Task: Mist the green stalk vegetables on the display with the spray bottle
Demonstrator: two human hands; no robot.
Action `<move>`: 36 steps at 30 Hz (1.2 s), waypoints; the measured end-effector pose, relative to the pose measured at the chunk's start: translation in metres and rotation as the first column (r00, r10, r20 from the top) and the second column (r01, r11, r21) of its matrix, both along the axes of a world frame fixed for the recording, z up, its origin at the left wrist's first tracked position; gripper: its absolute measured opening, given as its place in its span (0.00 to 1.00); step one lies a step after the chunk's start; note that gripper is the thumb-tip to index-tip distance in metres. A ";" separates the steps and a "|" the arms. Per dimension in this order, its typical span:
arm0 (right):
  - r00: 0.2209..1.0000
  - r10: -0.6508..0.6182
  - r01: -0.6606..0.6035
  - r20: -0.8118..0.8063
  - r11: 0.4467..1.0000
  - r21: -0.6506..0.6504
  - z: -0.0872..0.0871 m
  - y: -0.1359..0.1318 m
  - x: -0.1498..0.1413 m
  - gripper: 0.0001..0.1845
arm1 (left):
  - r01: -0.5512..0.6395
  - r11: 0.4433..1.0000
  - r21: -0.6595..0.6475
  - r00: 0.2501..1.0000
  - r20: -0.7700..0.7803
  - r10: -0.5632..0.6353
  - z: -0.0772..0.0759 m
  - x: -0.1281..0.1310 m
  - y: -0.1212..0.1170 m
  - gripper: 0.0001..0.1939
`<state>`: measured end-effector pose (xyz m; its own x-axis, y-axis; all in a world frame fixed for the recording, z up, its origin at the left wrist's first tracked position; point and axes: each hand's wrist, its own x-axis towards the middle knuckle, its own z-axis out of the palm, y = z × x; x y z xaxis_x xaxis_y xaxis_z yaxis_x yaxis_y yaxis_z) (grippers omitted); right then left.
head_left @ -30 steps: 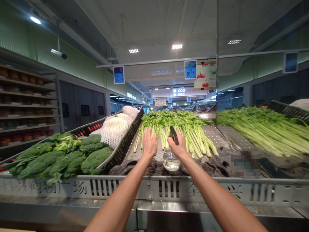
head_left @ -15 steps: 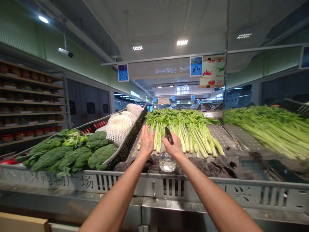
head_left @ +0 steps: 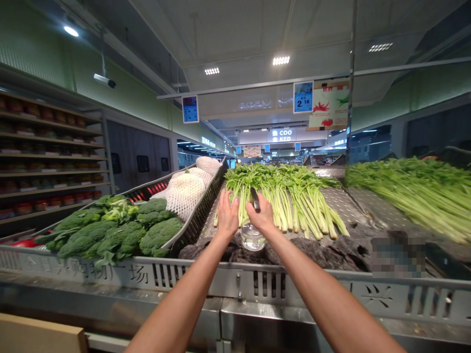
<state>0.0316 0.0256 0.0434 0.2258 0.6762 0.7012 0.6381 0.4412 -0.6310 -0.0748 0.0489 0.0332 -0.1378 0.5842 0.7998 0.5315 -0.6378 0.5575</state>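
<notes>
My right hand (head_left: 261, 214) grips a clear spray bottle (head_left: 253, 242) with a black trigger head. The bottle is over the dark, rock-like edging at the front of the display, and its see-through body shows below my fist. Beside it on the left, my left hand (head_left: 228, 214) is held up, palm turned inward, fingers stretched and holding nothing. Beyond both hands lies a row of celery (head_left: 290, 196), leaves to the back and pale stalk ends toward me. Whether my left fingers touch the nearest stalks I cannot tell.
Broccoli (head_left: 158, 235) and white vegetables in foam nets (head_left: 186, 191) fill the left section, behind a black slatted divider (head_left: 200, 211). A grey slotted rail (head_left: 265, 282) runs along the front. At right a mirror (head_left: 408, 196) reflects the celery. Jars stand on shelves (head_left: 51, 162).
The spray bottle and my right hand have shifted slightly up and left against the display. My left hand stays open beside them. The whole view has swung a little to the left.
</notes>
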 end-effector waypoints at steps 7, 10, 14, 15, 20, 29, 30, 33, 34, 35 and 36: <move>0.999 0.005 -0.004 -0.036 1.000 0.028 -0.003 0.007 -0.005 0.08 | 0.187 0.979 -0.078 0.978 0.113 -0.178 -0.018 0.011 -0.014 0.22; 0.997 0.023 -0.021 -0.072 0.999 0.033 -0.002 0.009 -0.005 0.08 | 0.415 0.895 -0.165 0.900 0.219 -0.377 -0.039 0.011 -0.019 0.24; 0.994 0.042 -0.037 -0.105 0.998 0.047 0.002 0.005 -0.007 0.08 | 0.513 0.837 -0.191 0.850 0.251 -0.463 -0.063 0.006 -0.025 0.31; 0.993 0.048 -0.042 -0.105 0.997 0.058 0.002 0.004 -0.009 0.08 | 0.503 0.841 -0.199 0.856 0.249 -0.453 -0.067 0.005 -0.026 0.33; 0.991 0.098 -0.090 -0.095 0.993 0.079 0.000 -0.001 -0.012 0.09 | 0.432 0.872 -0.230 0.891 0.259 -0.373 -0.075 0.004 -0.025 0.37; 0.980 0.195 -0.194 -0.035 0.981 0.030 -0.005 0.005 -0.014 0.12 | 0.515 0.843 -0.156 0.825 0.357 -0.438 -0.083 0.006 -0.013 0.36; 0.982 0.186 -0.185 -0.028 0.982 0.040 -0.005 0.006 -0.015 0.11 | 0.521 0.839 -0.155 0.821 0.359 -0.443 -0.083 0.006 -0.013 0.36; 0.991 0.132 -0.130 -0.027 0.990 0.056 -0.008 0.009 -0.017 0.09 | 0.539 0.826 -0.164 0.815 0.349 -0.463 -0.083 0.005 -0.014 0.35; 0.993 0.112 -0.110 -0.029 0.993 0.049 -0.010 0.010 -0.017 0.09 | 0.552 0.817 -0.168 0.808 0.347 -0.475 -0.083 0.004 -0.014 0.35; 0.995 0.095 -0.094 -0.028 0.995 0.037 -0.011 0.010 -0.018 0.09 | 0.569 0.804 -0.171 0.799 0.348 -0.491 -0.083 0.004 -0.014 0.35; 0.996 0.083 -0.082 -0.025 0.996 0.024 -0.012 0.011 -0.018 0.09 | 0.587 0.791 -0.174 0.787 0.352 -0.506 -0.083 0.003 -0.015 0.34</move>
<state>0.0140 0.0366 0.0316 0.1886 0.6768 0.7116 0.5823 0.5064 -0.6360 -0.0714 0.0342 -0.0499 0.0817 0.8064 0.5856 -0.0620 -0.5824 0.8106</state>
